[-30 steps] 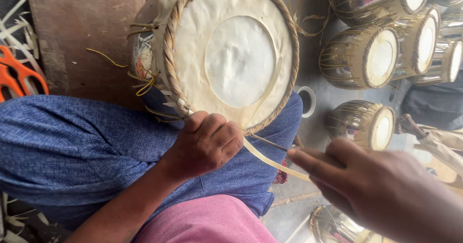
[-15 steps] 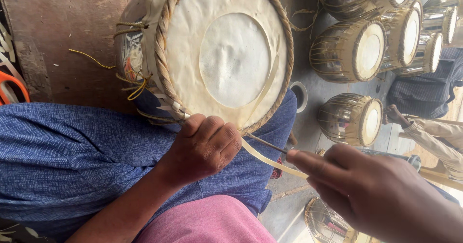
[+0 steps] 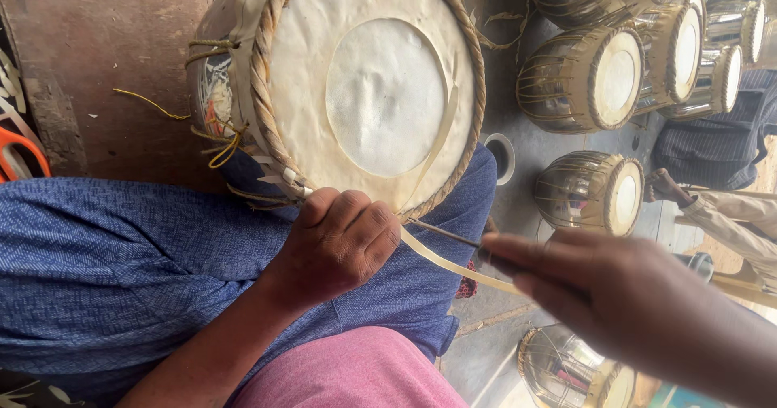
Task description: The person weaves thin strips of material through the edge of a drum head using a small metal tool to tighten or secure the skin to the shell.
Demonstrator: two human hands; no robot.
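Two hands at drum (image 3: pixel 356 92) on lap | left hand (image 3: pixel 340 242) curled shut against drum's near rim, pinching lacing | right hand (image 3: pixel 639 311) closed on strap (image 3: pixel 453 262) and thin tool (image 3: pixel 441 231), just right of rim | risk: strap may slip or tear if pulled askew; tool could nick skin

A drum-making workshop: finished drums (image 3: pixel 595 80) crowd the floor (image 3: pixel 534 157).
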